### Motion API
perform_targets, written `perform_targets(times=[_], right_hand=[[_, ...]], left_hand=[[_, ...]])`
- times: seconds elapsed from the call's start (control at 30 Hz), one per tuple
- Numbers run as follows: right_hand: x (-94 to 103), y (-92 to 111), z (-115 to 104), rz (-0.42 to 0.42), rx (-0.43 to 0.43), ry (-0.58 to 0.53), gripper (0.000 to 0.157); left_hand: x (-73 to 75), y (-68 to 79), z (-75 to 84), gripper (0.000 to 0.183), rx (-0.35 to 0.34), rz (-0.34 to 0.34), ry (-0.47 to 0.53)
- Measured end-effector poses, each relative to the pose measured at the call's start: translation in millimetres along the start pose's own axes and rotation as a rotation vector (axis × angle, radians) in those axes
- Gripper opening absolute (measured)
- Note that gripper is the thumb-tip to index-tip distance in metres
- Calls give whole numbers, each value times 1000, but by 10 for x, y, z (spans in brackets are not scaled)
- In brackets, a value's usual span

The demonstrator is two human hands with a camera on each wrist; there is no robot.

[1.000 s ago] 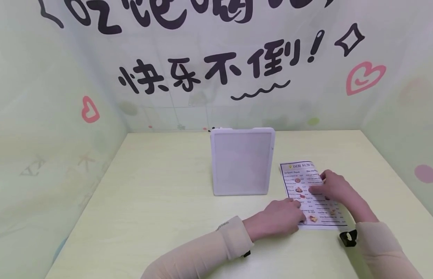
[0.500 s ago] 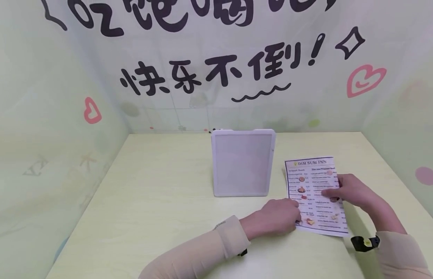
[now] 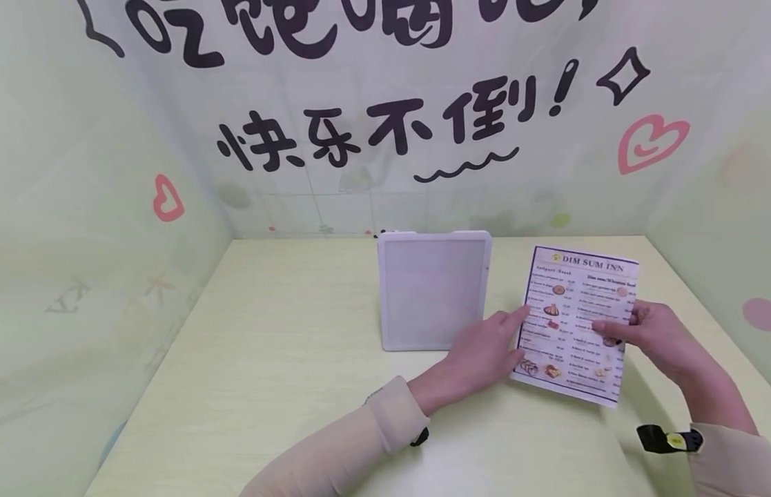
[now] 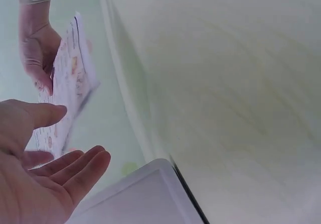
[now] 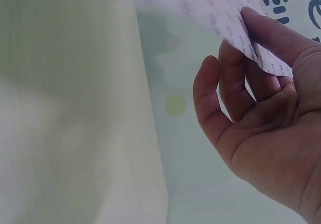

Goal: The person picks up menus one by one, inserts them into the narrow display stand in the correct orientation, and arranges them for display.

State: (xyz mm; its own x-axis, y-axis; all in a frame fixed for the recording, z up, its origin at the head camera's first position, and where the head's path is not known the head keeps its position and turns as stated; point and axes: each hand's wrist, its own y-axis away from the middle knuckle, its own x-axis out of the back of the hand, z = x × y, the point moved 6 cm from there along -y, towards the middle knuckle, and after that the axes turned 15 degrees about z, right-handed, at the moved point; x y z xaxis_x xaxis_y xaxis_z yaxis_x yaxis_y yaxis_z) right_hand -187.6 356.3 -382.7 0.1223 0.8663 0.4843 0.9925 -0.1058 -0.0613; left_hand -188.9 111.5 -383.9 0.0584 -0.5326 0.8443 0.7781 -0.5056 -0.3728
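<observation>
A printed paper menu [image 3: 578,324] headed DIM SUM INN is held up off the table, tilted, on the right side of the head view. My right hand [image 3: 671,345] pinches its right edge, thumb on the printed face and fingers behind, as the right wrist view shows for the same hand [image 5: 266,103]. At the menu's left edge is my left hand [image 3: 475,355], its fingers extended. In the left wrist view this hand [image 4: 45,169] has thumb and fingers spread apart, near the menu [image 4: 67,83]; whether it touches the paper I cannot tell.
A white rimmed panel [image 3: 431,290] stands upright on the pale wood table [image 3: 286,331], just left of the menu and behind my left hand. Printed cloth walls [image 3: 335,207] with dark lettering and hearts enclose the table at the back and sides.
The menu, earlier lying on the table, has been lifted and tilted up by my right hand, which moved right. My left hand has gone from pressing near its lower left corner to its left edge, fingers straightened.
</observation>
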Motion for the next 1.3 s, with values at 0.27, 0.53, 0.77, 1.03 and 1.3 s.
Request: perform_targets(times=[0.27, 0.53, 0.77, 1.03, 1.3], right_hand=[[-54, -34, -148, 34, 91, -120, 25], [-197, -51, -312, -12, 110, -511, 39], [-273, -80, -456, -40, 175, -595, 41], [-418, -73, -608, -164, 319, -608, 49], [-689, -69, -689, -269, 387, -497, 62]], left_hand=[[71, -13, -156, 75, 279, 42, 501], [88, 21, -300, 25, 438, -1, 777], [237, 81, -424, 15, 447, 12, 894], [590, 117, -596, 13, 355, 168, 836], [902, 132, -789, 13, 334, 221, 713]])
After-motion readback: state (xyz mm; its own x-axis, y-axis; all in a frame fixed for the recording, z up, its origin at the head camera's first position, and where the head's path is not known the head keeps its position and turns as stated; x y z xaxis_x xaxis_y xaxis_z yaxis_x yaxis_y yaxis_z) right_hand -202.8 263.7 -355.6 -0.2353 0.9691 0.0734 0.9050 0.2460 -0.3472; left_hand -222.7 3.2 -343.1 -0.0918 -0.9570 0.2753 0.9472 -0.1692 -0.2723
